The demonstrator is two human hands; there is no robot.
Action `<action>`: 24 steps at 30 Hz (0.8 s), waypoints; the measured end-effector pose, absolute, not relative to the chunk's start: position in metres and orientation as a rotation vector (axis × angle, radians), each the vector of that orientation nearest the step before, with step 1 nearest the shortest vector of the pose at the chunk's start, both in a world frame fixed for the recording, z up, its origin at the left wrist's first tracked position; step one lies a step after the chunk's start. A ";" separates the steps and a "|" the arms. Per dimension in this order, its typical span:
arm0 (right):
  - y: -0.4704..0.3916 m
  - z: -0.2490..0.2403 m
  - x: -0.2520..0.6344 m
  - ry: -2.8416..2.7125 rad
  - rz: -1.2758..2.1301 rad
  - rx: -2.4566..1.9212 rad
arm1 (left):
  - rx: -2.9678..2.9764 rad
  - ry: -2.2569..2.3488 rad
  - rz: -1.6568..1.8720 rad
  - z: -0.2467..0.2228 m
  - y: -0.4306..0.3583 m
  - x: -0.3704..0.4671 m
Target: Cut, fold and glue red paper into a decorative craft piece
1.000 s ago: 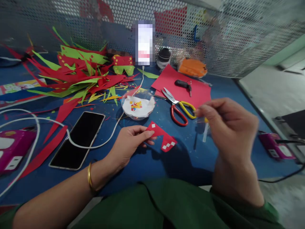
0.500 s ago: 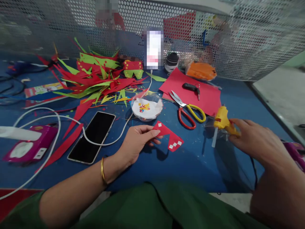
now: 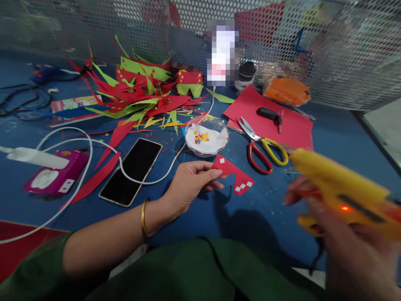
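Note:
Between thumb and fingers, my left hand (image 3: pixel 191 184) pinches a red paper cutout (image 3: pixel 241 179) with white diamond-shaped pieces on it. My right hand (image 3: pixel 341 234), blurred by motion, grips a yellow hot glue gun (image 3: pixel 341 179) raised above the table, its red light glowing. The gun's nose points left, toward the cutout, and stays apart from it. Just beyond the cutout stands a clear plastic bowl (image 3: pixel 207 148) with white paper and small coloured bits inside. Scissors (image 3: pixel 260 144) with one red and one yellow handle lie between the cutout and the glue gun.
Red paper sheets (image 3: pixel 247 104) lie at the back with a car key (image 3: pixel 271 115) on top. A black phone (image 3: pixel 131 171), a white cable (image 3: pixel 142 182) and a purple power strip (image 3: pixel 56 171) are at left. Paper scraps (image 3: pixel 134 96) pile behind; a metal mesh (image 3: pixel 188 29) borders the table.
My right hand has lifted the glue gun from the table and turned its nose leftward. My left hand still holds the red cutout. The view has shifted slightly.

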State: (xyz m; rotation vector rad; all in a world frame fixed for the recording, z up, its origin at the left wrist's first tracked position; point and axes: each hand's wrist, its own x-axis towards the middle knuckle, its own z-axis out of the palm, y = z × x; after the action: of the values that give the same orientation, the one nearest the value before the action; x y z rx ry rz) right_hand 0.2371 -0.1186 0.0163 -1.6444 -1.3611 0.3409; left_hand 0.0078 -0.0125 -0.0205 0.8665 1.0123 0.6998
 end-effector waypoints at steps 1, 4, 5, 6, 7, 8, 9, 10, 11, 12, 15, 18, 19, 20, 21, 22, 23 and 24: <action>-0.118 0.015 0.224 -1.475 0.442 -1.600 | 0.877 1.010 0.710 -0.021 -0.013 0.008; -0.113 0.007 0.199 -1.806 0.496 -1.500 | 0.900 1.005 0.747 -0.021 -0.013 0.007; -0.110 0.004 0.195 -1.843 0.466 -1.490 | 0.900 1.000 0.752 -0.021 -0.013 0.007; -0.108 0.002 0.192 -1.848 0.442 -1.492 | 0.898 0.994 0.755 -0.021 -0.012 0.007; -0.107 0.000 0.191 -1.852 0.426 -1.492 | 0.893 0.984 0.756 -0.021 -0.012 0.007; -0.106 -0.002 0.190 -1.856 0.411 -1.485 | 0.887 0.975 0.756 -0.021 -0.012 0.006; -0.106 -0.004 0.190 -1.867 0.398 -1.472 | 0.882 0.966 0.757 -0.020 -0.012 0.006; -0.106 -0.006 0.190 -1.888 0.389 -1.458 | 0.877 0.958 0.759 -0.020 -0.012 0.006; -0.106 -0.007 0.191 -1.911 0.386 -1.443 | 0.870 0.950 0.765 -0.019 -0.012 0.006; -0.107 -0.008 0.192 -1.929 0.385 -1.433 | 0.861 0.943 0.772 -0.019 -0.012 0.006; -0.108 -0.010 0.193 -1.937 0.390 -1.455 | 0.841 0.937 0.788 -0.018 -0.011 0.006; -0.108 -0.011 0.194 -1.921 0.383 -1.476 | 0.848 0.936 0.796 -0.018 -0.011 0.007; -0.108 -0.012 0.194 -1.924 0.382 -1.477 | 0.851 0.932 0.798 -0.018 -0.011 0.007; -0.108 -0.012 0.194 -1.928 0.383 -1.477 | 0.854 0.927 0.801 -0.018 -0.012 0.007; -0.107 -0.013 0.194 -1.928 0.382 -1.471 | 0.857 0.920 0.800 -0.019 -0.012 0.007; -0.107 -0.014 0.194 -1.925 0.379 -1.462 | 0.858 0.916 0.799 -0.019 -0.012 0.007; -0.107 -0.014 0.194 -1.916 0.375 -1.454 | 0.859 0.916 0.800 -0.019 -0.012 0.007; -0.108 -0.015 0.193 -1.903 0.371 -1.454 | 0.861 0.920 0.799 -0.019 -0.012 0.006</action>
State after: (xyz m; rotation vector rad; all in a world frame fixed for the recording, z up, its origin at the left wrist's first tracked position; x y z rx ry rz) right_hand 0.1930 -0.1075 -0.0148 -1.4542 -1.9025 0.3714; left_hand 0.0064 -0.0122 -0.0190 0.8614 0.9198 0.7992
